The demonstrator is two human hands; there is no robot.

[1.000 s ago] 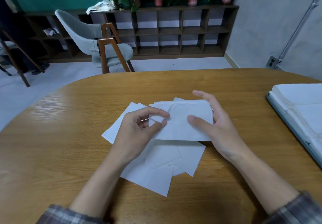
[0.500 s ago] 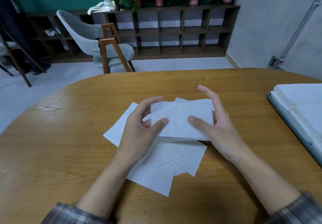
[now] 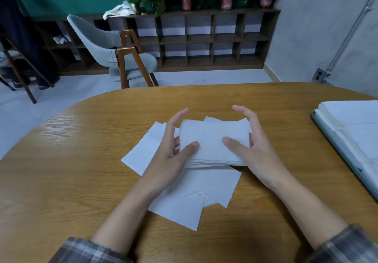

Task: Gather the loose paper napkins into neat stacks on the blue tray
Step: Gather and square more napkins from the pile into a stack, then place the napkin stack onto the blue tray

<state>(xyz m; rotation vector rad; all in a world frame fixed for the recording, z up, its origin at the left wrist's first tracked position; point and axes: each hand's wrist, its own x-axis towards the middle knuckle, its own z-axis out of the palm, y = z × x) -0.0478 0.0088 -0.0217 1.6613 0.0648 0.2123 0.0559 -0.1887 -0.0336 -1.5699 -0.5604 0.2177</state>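
Observation:
A stack of white paper napkins [image 3: 212, 138] is held just above the middle of the wooden table [image 3: 71, 181]. My left hand [image 3: 169, 160] grips its left edge, thumb on top and index finger stretched along the side. On the right edge, my right hand [image 3: 259, 152] holds it with the thumb on top and the fingers curved round the side. Several loose napkins [image 3: 184, 201] lie fanned out on the table beneath the stack and my hands. The blue tray [image 3: 340, 153] sits at the table's right edge, carrying neat white napkin stacks [image 3: 358, 123].
Beyond the table's far edge stands a grey chair with wooden legs [image 3: 114, 45]. A dark cubby shelf [image 3: 204, 39] with potted plants runs along the back wall. Bare wood lies between the loose napkins and the tray.
My left hand has slid from pinching the stack's near-left corner to bracing its left edge with straighter fingers. The stack now looks squarer and sits slightly higher.

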